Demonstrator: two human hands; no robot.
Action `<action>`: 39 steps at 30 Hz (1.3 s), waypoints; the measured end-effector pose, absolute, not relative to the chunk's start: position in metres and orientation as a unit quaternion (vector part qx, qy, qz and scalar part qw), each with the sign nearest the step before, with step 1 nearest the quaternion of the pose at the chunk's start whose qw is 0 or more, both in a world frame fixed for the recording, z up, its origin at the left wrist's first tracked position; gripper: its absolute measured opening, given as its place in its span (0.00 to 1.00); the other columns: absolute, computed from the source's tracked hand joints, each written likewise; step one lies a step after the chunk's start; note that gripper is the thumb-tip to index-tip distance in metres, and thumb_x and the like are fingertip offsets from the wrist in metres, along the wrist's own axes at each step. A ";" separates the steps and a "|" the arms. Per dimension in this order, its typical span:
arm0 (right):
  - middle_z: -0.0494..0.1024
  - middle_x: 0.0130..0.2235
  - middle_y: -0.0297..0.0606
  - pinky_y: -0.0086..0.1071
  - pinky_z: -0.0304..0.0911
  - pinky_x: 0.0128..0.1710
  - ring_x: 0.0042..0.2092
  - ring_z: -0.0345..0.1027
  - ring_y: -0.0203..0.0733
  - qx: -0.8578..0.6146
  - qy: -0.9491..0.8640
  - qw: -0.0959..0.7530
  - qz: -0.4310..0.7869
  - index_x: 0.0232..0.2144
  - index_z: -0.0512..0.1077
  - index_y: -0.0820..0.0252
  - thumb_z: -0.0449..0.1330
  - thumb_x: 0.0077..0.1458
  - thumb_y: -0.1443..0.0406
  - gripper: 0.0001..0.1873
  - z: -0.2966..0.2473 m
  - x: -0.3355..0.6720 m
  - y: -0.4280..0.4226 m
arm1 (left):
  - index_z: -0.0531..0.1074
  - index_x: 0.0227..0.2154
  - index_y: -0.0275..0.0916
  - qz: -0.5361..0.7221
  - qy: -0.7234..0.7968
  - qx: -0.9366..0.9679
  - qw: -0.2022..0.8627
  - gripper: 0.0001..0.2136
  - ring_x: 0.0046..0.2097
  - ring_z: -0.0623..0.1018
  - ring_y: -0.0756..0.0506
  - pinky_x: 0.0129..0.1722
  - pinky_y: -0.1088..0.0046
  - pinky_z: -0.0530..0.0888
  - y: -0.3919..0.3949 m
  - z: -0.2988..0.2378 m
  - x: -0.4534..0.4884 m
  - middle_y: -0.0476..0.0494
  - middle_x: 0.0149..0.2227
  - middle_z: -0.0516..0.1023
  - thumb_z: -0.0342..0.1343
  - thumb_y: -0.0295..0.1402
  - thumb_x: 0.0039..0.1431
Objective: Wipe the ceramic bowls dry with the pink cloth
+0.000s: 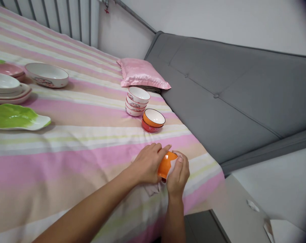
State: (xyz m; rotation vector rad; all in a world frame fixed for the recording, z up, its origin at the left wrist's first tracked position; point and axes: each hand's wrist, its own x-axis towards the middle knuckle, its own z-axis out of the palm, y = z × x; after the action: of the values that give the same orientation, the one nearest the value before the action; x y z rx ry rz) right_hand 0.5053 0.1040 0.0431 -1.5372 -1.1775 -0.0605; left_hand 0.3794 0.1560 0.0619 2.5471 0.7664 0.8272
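My left hand [148,162] wraps round an orange bowl [166,164] held on its side just above the striped bedsheet [67,148]. My right hand [177,175] presses a pale cloth [153,188] against the bowl's far side, fingers curled over it. The cloth hangs down below both hands. Just beyond them an orange bowl with a white inside [153,118] sits stacked on a red bowl [148,128]. Behind that stands a stack of white patterned bowls [137,100].
A green leaf-shaped plate [16,117], stacked white and pink plates [6,87] and a large white bowl [47,75] lie at the left. A pink pillow [142,73] rests against the grey padded headboard [231,91]. A white bedside surface [244,209] is at lower right.
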 end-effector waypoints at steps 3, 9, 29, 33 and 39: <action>0.75 0.41 0.46 0.41 0.58 0.46 0.43 0.65 0.45 -0.658 -0.546 0.511 -0.090 0.41 0.70 0.62 0.42 0.63 0.61 0.19 0.047 0.502 0.103 | 0.54 0.59 0.33 0.280 0.277 0.907 0.150 0.37 0.40 0.69 0.39 0.41 0.61 0.70 0.152 0.064 0.382 0.37 0.41 0.68 0.57 0.33 0.43; 0.75 0.41 0.46 0.41 0.58 0.46 0.43 0.65 0.45 -0.664 -0.548 0.501 -0.086 0.41 0.71 0.62 0.42 0.63 0.61 0.19 0.045 0.504 0.105 | 0.52 0.61 0.34 0.267 0.282 0.908 0.155 0.38 0.42 0.69 0.39 0.43 0.60 0.69 0.152 0.061 0.385 0.37 0.43 0.69 0.58 0.34 0.44; 0.76 0.38 0.39 0.35 0.67 0.40 0.40 0.70 0.42 -0.645 -0.240 0.694 0.210 0.38 0.70 0.61 0.46 0.56 0.53 0.21 0.016 0.519 0.119 | 0.48 0.58 0.35 0.220 0.382 0.830 0.341 0.48 0.46 0.75 0.30 0.38 0.60 0.72 0.169 0.048 0.373 0.30 0.48 0.72 0.65 0.45 0.36; 0.74 0.47 0.42 0.37 0.66 0.45 0.48 0.68 0.45 -0.624 -0.262 0.713 0.184 0.43 0.70 0.61 0.45 0.57 0.53 0.23 0.015 0.520 0.117 | 0.55 0.52 0.38 0.260 0.384 0.830 0.310 0.40 0.40 0.77 0.34 0.33 0.62 0.71 0.165 0.052 0.378 0.36 0.43 0.74 0.65 0.45 0.34; 0.72 0.51 0.44 0.41 0.61 0.50 0.52 0.65 0.47 -0.623 -0.329 0.702 0.103 0.46 0.71 0.62 0.44 0.60 0.55 0.23 0.029 0.510 0.114 | 0.59 0.52 0.38 0.337 0.326 0.850 0.241 0.34 0.48 0.74 0.36 0.44 0.60 0.70 0.159 0.059 0.381 0.37 0.49 0.73 0.61 0.41 0.41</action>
State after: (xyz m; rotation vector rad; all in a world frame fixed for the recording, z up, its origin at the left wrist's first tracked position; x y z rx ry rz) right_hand 0.5096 0.1144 0.0290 -1.3865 -0.7319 0.2290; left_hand 0.3810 0.1592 0.0590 2.3239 0.8930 0.9217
